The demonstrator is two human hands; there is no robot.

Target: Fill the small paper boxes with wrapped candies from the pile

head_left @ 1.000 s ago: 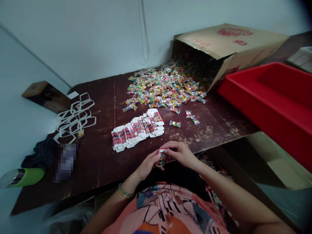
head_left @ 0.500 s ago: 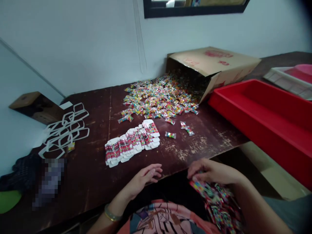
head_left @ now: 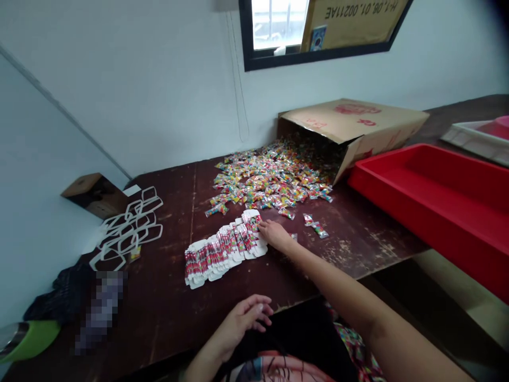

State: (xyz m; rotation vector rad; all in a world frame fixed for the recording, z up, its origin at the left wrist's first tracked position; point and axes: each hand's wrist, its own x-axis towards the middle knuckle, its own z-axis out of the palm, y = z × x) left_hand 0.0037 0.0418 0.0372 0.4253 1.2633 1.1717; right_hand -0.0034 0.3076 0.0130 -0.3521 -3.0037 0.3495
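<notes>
A fanned row of small flat printed cartons (head_left: 222,249), red and white with white flaps, lies on the dark table. My right hand (head_left: 275,236) reaches to its right end, fingers closed on the endmost carton; the fingertips are partly hidden. Near the table's front edge my left hand (head_left: 251,317) hovers with fingers loosely bent and apart, holding nothing. Behind the row spreads a heap of wrapped candies (head_left: 270,180) in clear packets. A few loose packets (head_left: 319,229) lie right of my right hand. Beneath my right forearm, a colourful pile (head_left: 353,339) shows beside my lap.
An open cardboard box (head_left: 358,118) lies on its side behind the candies. To the right is a red tray (head_left: 429,201). White loop-shaped frames (head_left: 131,228), a small brown box (head_left: 95,195) and a green bowl-like object (head_left: 42,339) are on the left.
My right hand has gone from the pile by my lap up to the right end of the carton row. My left hand stays near the edge. The view has tilted upward.
</notes>
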